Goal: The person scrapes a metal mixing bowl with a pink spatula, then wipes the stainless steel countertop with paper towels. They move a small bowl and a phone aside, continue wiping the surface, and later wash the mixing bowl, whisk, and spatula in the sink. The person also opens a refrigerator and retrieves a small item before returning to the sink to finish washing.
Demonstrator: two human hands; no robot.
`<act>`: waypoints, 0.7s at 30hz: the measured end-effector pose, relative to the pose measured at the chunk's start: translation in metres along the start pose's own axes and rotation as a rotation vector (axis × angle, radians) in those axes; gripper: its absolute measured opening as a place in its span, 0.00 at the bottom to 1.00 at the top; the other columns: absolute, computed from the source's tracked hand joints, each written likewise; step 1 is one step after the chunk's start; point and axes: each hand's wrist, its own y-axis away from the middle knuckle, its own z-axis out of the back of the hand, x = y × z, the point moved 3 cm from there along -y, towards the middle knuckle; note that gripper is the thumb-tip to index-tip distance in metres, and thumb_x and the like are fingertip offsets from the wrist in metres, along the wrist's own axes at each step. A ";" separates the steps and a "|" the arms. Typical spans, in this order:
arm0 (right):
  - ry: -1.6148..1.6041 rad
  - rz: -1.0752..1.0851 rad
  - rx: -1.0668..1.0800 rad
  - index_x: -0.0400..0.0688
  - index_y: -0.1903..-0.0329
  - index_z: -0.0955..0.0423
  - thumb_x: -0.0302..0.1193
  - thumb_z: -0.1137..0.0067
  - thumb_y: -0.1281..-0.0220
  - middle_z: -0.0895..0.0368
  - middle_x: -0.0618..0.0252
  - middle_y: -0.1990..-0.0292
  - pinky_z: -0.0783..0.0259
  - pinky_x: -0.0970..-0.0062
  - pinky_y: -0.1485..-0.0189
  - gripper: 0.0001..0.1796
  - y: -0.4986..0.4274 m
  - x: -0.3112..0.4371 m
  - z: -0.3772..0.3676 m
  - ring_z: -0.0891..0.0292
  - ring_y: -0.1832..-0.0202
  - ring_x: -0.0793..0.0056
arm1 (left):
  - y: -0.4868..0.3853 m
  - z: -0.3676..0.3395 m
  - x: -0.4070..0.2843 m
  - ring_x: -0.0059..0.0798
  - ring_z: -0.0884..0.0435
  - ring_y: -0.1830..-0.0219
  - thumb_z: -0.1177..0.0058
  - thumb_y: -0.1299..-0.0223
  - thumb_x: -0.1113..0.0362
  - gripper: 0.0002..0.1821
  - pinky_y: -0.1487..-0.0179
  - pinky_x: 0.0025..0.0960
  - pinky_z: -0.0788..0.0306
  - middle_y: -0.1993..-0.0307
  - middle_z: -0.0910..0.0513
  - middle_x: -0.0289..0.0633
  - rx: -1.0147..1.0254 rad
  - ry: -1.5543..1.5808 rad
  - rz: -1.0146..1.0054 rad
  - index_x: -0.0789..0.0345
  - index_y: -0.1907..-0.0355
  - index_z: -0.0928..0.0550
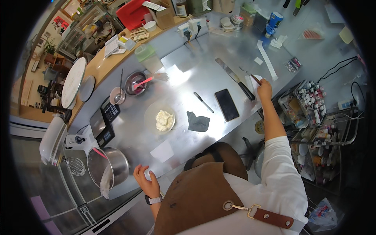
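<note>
My right hand [265,89] is closed around the dark handle of a small spatula-like tool [253,77] at the table's right part, with its thin metal end over the steel top. Just left of it lies a long icing spatula [232,75] with a black handle. My left hand [148,180], a watch on its wrist, is raised at the front edge, fingers apart and holding nothing. A steel mixing bowl [120,164] with a pink spatula and a limp clear plastic bag stands beside it. Mid-table is a clear bowl of whipped cream [164,120].
A phone [227,105], pen [204,102], grey cloth [198,122] and white paper [162,151] lie on the steel table [188,141]. Scales [98,123], a stand mixer [54,141] and small bowls [117,96] are at left. A shelf of bottles [312,100] stands right.
</note>
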 end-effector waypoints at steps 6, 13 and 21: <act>-0.025 0.205 0.018 0.39 0.56 0.26 0.28 0.35 0.50 0.25 0.52 0.53 0.31 0.62 0.44 0.17 -0.031 -0.008 -0.031 0.30 0.48 0.52 | -0.025 -0.034 -0.037 0.47 0.32 0.42 0.50 0.47 0.76 0.11 0.38 0.42 0.38 0.44 0.32 0.51 0.094 -0.014 -0.005 0.68 0.59 0.23; -0.012 -0.041 0.254 0.34 0.52 0.31 0.29 0.37 0.50 0.27 0.45 0.52 0.31 0.60 0.44 0.22 -0.043 -0.034 -0.044 0.29 0.50 0.47 | -0.029 -0.065 -0.058 0.47 0.30 0.43 0.50 0.47 0.76 0.11 0.39 0.42 0.37 0.44 0.33 0.50 0.150 -0.030 0.002 0.66 0.59 0.23; 0.183 -0.224 0.246 0.33 0.44 0.35 0.50 0.26 0.61 0.29 0.48 0.47 0.32 0.53 0.45 0.46 0.003 -0.017 -0.004 0.34 0.43 0.49 | -0.037 -0.086 -0.060 0.48 0.30 0.44 0.49 0.48 0.76 0.11 0.41 0.42 0.35 0.44 0.32 0.50 0.172 -0.037 -0.002 0.65 0.60 0.22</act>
